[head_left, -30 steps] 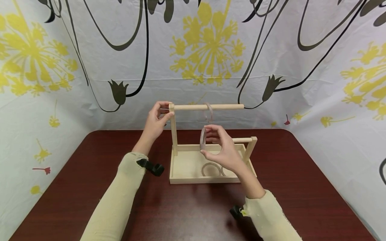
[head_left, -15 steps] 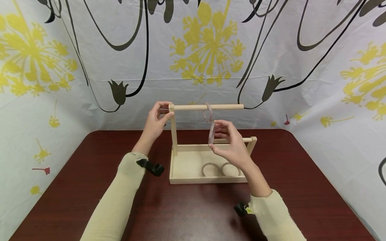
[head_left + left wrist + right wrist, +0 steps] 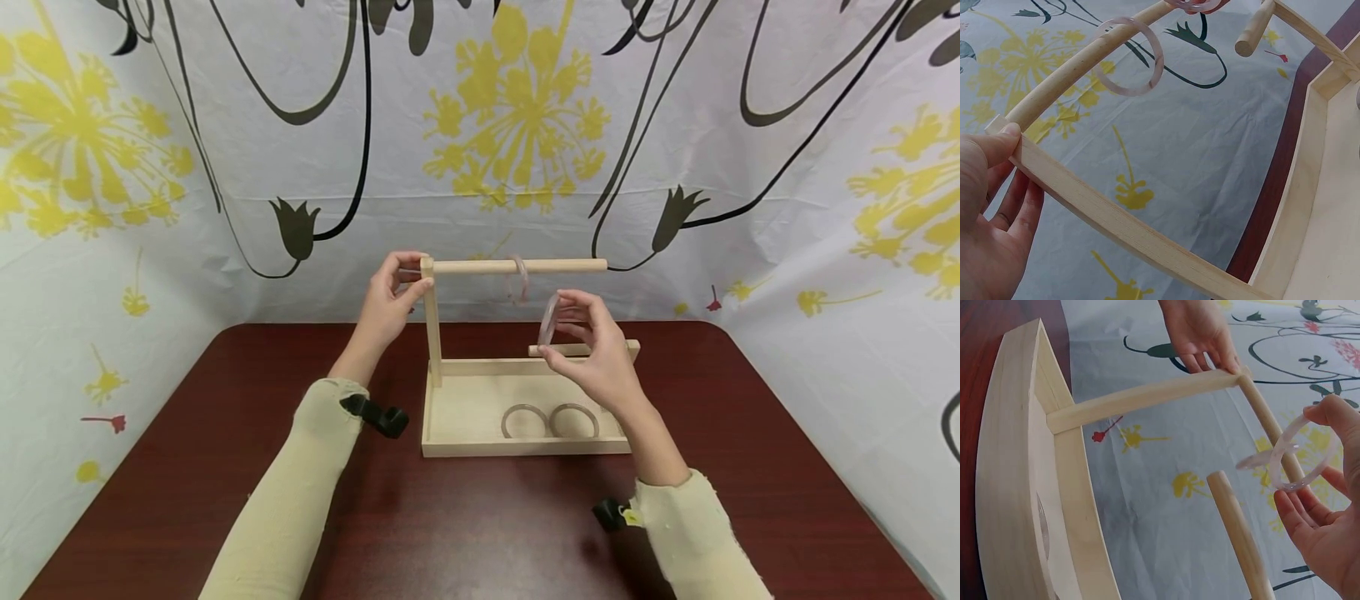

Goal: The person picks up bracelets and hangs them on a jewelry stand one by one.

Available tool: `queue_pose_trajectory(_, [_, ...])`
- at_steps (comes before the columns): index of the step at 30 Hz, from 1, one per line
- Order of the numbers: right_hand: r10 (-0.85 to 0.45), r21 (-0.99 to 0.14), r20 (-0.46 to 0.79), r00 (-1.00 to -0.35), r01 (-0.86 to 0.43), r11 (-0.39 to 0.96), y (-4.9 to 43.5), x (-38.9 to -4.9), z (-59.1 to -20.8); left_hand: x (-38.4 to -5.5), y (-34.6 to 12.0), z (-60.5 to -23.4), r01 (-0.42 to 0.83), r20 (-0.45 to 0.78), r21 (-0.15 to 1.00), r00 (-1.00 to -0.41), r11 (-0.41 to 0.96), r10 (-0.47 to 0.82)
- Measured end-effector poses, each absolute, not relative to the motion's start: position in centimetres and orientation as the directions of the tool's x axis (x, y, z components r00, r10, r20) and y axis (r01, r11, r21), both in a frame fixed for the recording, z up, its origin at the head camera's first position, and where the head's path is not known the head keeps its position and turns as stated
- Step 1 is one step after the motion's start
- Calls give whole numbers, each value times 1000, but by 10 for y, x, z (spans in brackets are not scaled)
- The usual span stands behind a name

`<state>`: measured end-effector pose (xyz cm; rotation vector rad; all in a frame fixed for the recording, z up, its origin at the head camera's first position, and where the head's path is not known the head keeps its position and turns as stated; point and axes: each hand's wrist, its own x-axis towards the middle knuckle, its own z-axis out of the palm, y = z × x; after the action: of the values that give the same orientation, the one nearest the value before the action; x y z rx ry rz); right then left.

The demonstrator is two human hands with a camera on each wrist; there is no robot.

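Observation:
A pale wooden stand (image 3: 433,333) carries a long upper rod (image 3: 570,266) and a shorter lower rod (image 3: 534,351). My left hand (image 3: 387,297) pinches the top of its tall post between thumb and fingers. A translucent pinkish bangle (image 3: 1157,59) hangs on the upper rod, about midway along. Between thumb and fingertips, my right hand (image 3: 600,358) grips another translucent bangle (image 3: 548,321) on edge. In the head view it overlaps the lower rod near that rod's free end. The right wrist view shows the held bangle (image 3: 1277,464) in front of the upper rod.
The stand's shallow tray (image 3: 480,449) rests on a dark red-brown table (image 3: 300,467). Two more bangles lie side by side in it, a left one (image 3: 504,423) and a right one (image 3: 597,425). A patterned cloth (image 3: 420,167) hangs behind the table.
My right hand has moved right and slightly up with its bangle, away from below the hanging one. The right bangle in the tray has come into full view. My left hand stays put.

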<state>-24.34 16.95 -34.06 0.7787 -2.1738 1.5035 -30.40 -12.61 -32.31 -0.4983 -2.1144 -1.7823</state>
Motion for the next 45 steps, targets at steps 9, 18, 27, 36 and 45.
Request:
queue_pose_trajectory(9, [-129,-722,616,-777,-622,302,180,-249,-336,-304,-126,-323,463,460,873,-886,155,53])
queue_pose_trajectory(18, [-48,-724,617,-786,-590,357,189,-253,-332,-303,-126,-323,468,465,871,-884,148,54])
queue_pose_trajectory(27, [66,-765,607,-792,-559,320,191,-256,-324,-303,-126,-323,466,464,868,-884,173,55])
queue_pose_trajectory(36, [106,-789,575,-811,-515,336,195,-262,-321,-305,-126,-324,467,465,871,-884,152,55])
queue_pose_trajectory(45, [122,-810,545,-830,-484,331,199,-270,-321,-305,-127,-324,478,475,867,-878,141,56])
